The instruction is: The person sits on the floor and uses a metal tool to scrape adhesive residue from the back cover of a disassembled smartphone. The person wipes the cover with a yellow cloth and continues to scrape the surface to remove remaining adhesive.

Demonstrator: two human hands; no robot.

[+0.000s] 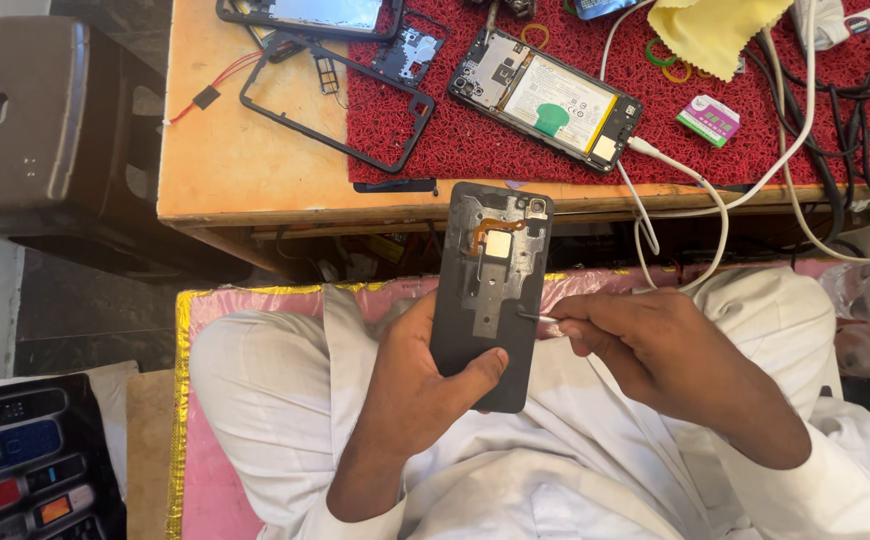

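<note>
Black phone back cover (490, 295), inner side up w/ orange flex strip & pale square pad near its top, held upright over the lap, below the tabletop (255, 170) edge. Left hand (420, 375) grip wraps its lower half, thumb across the front. Right hand (645, 345) grip pinches thin metal tweezers (537, 317), tip touching the cover's right edge. On the red mat (515, 140): 1 opened phone (545, 98), empty black frame (340, 110).

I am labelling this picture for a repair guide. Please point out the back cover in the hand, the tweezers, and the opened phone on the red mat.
back cover (495, 290): head view, its inner face.
tweezers (538, 317): head view, the metal tip.
opened phone (555, 100): head view, its battery.
</note>
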